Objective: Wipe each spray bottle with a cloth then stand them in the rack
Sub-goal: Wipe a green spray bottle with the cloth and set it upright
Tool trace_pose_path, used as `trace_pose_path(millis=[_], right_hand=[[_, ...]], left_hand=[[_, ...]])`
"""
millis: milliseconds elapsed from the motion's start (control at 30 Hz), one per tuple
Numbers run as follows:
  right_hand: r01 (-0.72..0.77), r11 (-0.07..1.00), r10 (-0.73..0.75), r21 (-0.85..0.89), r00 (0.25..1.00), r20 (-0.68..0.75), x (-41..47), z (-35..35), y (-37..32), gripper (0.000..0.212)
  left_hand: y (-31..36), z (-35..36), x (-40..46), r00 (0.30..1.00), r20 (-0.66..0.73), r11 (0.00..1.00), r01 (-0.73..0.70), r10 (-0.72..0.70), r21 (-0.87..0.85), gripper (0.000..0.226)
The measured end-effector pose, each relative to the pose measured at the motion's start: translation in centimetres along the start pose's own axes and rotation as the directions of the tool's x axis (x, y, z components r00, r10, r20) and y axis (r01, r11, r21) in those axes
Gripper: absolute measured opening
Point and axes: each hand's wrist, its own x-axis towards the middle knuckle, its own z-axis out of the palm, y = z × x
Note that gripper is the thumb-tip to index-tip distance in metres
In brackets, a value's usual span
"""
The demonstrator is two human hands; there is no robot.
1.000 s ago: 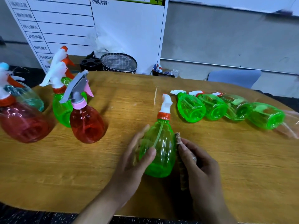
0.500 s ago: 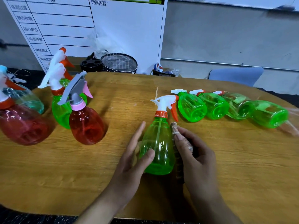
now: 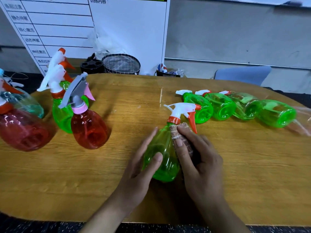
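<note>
upright bottles at table left, held bottle centre, lying bottles behind right

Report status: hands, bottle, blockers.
Left hand steadies green spray bottle. Right hand presses brown cloth against its neck. Nothing in the way.

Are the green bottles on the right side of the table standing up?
No, the four green bottles at the table's right side lie on their sides in a row, bottoms facing the camera.
</note>
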Motion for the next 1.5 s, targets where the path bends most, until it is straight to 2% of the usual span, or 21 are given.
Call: trace_pose_path(millis=[133, 200, 367, 500, 567, 667, 700, 833, 900, 1033, 1200, 1367, 1500], right_hand=[[0.09, 0.993, -0.083, -0.079, 0.993, 0.083, 0.7, -0.7, 0.1, 0.034], [0.15, 0.979, -0.139, -0.141, 0.986, 0.087, 1.1, -1.2, 0.3, 0.033], [0.229, 0.93, -0.221, -0.288, 0.973, 0.061, 2.7, -2.6, 1.1, 0.031], [0.146, 0.906, -0.182, -0.397, 0.982, -0.053, 4.3, -4.3, 2.0, 0.031], [0.144, 0.918, -0.172, -0.371, 0.984, -0.044, 4.6, -4.5, 2.1, 0.03], [0.24, 0.95, -0.214, -0.199, 0.966, 0.145, 4.1, -3.8, 1.5, 0.029], [0.257, 0.949, -0.228, -0.183, 0.96, 0.163, 4.0, -3.6, 1.4, 0.028], [0.191, 0.918, -0.21, -0.347, 0.978, -0.017, 4.1, -3.7, 1.3, 0.027], [0.174, 0.911, -0.211, -0.375, 0.976, -0.06, 3.8, -3.3, 1.2, 0.026], [0.226, 0.949, -0.22, -0.222, 0.974, 0.049, 3.4, -3.0, 1.2, 0.025], [0.044, 0.949, -0.089, -0.313, 0.987, -0.13, 4.1, -3.8, 2.0, 0.029], [0.1, 0.972, -0.093, -0.214, 0.995, 0.042, 4.1, -3.8, 1.9, 0.032], [-0.055, 0.984, 0.028, -0.168, 0.987, -0.156, 4.5, -4.1, 2.6, 0.028]], left_hand=[[-0.2, 0.1, -0.2, 0.999, 0.024, 0.999, -0.029, 0.028, 0.043, 0.093], [-0.2, 0.3, -0.2, 0.999, 0.028, 0.998, -0.033, 0.031, 0.062, 0.093], [-0.4, 0.7, -0.4, 0.996, 0.013, 0.964, -0.087, 0.087, 0.251, 0.09], [-0.2, 0.8, -0.5, 0.994, 0.069, 0.972, -0.093, 0.079, 0.217, 0.089], [0.0, 0.8, -0.5, 0.995, 0.068, 0.97, -0.092, 0.079, 0.225, 0.09], [-0.1, 0.7, -0.5, 0.993, 0.068, 0.953, -0.109, 0.093, 0.284, 0.09], [-0.1, 0.7, -0.5, 0.993, 0.07, 0.947, -0.111, 0.094, 0.301, 0.09], [-0.2, 0.8, -0.6, 0.991, 0.102, 0.921, -0.123, 0.092, 0.369, 0.088], [-0.1, 0.8, -0.6, 0.992, 0.094, 0.923, -0.111, 0.081, 0.368, 0.087], [-0.1, 0.6, -0.7, 0.995, 0.073, 0.932, -0.095, 0.074, 0.351, 0.086], [-0.1, 0.6, -0.6, 0.995, 0.078, 0.939, -0.086, 0.064, 0.334, 0.085], [0.0, 0.6, -0.5, 0.997, 0.062, 0.956, -0.065, 0.049, 0.287, 0.085], [-0.2, 0.7, -0.5, 0.996, 0.071, 0.95, -0.077, 0.058, 0.304, 0.085]])
